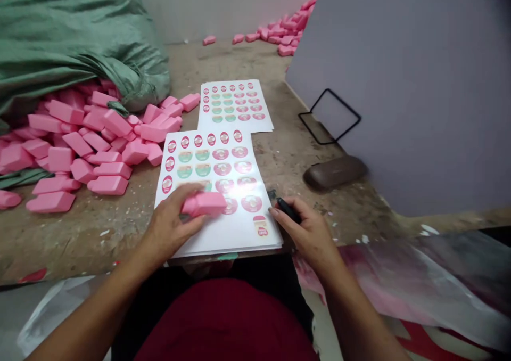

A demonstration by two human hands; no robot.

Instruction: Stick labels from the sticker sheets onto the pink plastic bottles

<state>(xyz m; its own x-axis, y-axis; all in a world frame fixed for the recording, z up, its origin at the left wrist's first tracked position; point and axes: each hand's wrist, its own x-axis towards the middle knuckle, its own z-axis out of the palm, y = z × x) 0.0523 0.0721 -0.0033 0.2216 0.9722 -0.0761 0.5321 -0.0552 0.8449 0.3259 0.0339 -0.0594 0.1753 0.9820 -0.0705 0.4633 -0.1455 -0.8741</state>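
Observation:
A pink bottle-shaped piece lies between the thumb and fingers of my left hand, over the near sticker sheets. My right hand is closed around a small black tool just off the right edge of those sheets. The near stack of white sticker sheets carries red, green and pink labels, some hidden by my left hand and the piece. Behind it rests a second stack of similar sheets.
Many pink pieces spill from a green sack at the left. More pink pieces lie at the back. On the right are a black wire frame, a brown case and a large grey panel.

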